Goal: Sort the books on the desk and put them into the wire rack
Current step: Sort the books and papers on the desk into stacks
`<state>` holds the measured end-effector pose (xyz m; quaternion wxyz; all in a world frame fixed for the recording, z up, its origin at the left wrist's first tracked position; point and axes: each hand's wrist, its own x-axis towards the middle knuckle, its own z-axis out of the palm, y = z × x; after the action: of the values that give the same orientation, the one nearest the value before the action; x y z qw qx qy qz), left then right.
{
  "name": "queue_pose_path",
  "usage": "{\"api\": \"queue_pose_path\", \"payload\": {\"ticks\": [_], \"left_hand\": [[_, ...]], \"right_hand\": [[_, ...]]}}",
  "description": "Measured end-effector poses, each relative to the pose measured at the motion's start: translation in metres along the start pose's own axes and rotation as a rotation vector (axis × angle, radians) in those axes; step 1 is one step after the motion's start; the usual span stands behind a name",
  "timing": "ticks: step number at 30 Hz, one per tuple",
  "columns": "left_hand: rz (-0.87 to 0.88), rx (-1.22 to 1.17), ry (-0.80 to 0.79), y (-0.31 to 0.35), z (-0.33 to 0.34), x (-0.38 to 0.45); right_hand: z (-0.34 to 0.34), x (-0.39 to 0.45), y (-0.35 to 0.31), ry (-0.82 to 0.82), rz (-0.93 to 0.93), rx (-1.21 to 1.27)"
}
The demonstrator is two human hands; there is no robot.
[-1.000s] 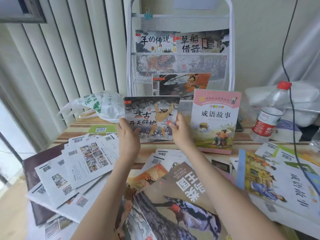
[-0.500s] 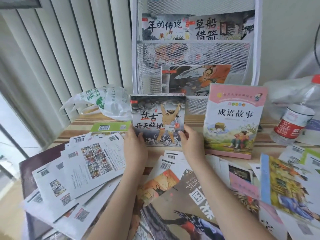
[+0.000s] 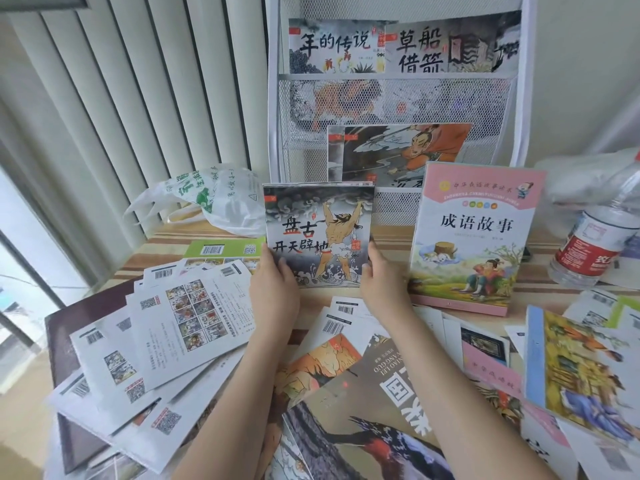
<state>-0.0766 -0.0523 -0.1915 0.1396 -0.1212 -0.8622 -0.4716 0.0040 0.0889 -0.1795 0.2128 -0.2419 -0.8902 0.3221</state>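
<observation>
A small stack of thin dark picture books (image 3: 317,220) stands upright on the desk in front of the white wire rack (image 3: 391,98). My left hand (image 3: 273,285) grips its lower left edge and my right hand (image 3: 382,282) grips its lower right edge. A pink-covered book (image 3: 474,233) stands upright to the right, leaning against the rack. The rack's top shelf holds two picture books (image 3: 401,46); a lower shelf holds an orange-figure book (image 3: 405,154). Several thin books (image 3: 166,327) lie fanned face down at the left.
A brown bird-cover book (image 3: 374,410) lies at the front between my arms. More books (image 3: 581,375) lie spread at the right. A water bottle (image 3: 595,240) stands at the right edge, a white plastic bag (image 3: 211,199) at the back left beside vertical blinds.
The view has moved closer to the rack and the held stack. Both hands keep their grip on the stack, which stays upright on the desk.
</observation>
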Motion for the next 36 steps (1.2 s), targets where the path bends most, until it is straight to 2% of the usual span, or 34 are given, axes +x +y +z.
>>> {"api": "queue_pose_path", "payload": {"ticks": [6,11,14,15,17,20,22,23,26,29,33,36], "left_hand": [[-0.001,-0.02,-0.066,0.005,0.0,-0.005],[0.131,-0.09,0.02,0.017,-0.011,-0.018],[0.269,-0.035,0.024,0.031,-0.023,-0.03],[0.31,0.005,-0.047,0.035,-0.027,-0.034],[0.352,0.061,-0.308,0.042,-0.035,-0.046],[0.282,0.013,-0.721,0.051,-0.048,-0.079],[0.249,0.063,-0.871,0.054,-0.054,-0.102],[0.266,0.108,-0.895,0.056,-0.057,-0.112],[0.3,0.115,-0.859,0.059,-0.065,-0.128],[0.245,0.019,-0.845,0.061,-0.069,-0.137],[0.088,-0.298,-0.764,0.059,-0.074,-0.142],[-0.075,-0.45,-0.662,0.059,-0.083,-0.134]], "right_hand": [[-0.001,-0.005,-0.006,0.022,0.015,-0.066],[-0.019,-0.016,-0.019,0.317,-0.06,0.061],[-0.042,-0.028,-0.024,0.354,-0.163,0.101],[-0.052,-0.034,-0.023,0.304,-0.152,0.098],[-0.074,-0.051,-0.016,0.1,-0.078,0.069],[-0.097,-0.095,0.004,-0.174,0.088,0.038],[-0.105,-0.129,0.015,-0.228,0.176,0.038],[-0.107,-0.144,0.02,-0.22,0.192,0.049],[-0.11,-0.178,0.024,-0.241,0.16,-0.054],[-0.105,-0.196,0.02,-0.229,0.089,-0.216],[-0.101,-0.201,0.017,-0.154,0.005,-0.262],[-0.104,-0.198,0.016,-0.148,-0.081,-0.177]]}}
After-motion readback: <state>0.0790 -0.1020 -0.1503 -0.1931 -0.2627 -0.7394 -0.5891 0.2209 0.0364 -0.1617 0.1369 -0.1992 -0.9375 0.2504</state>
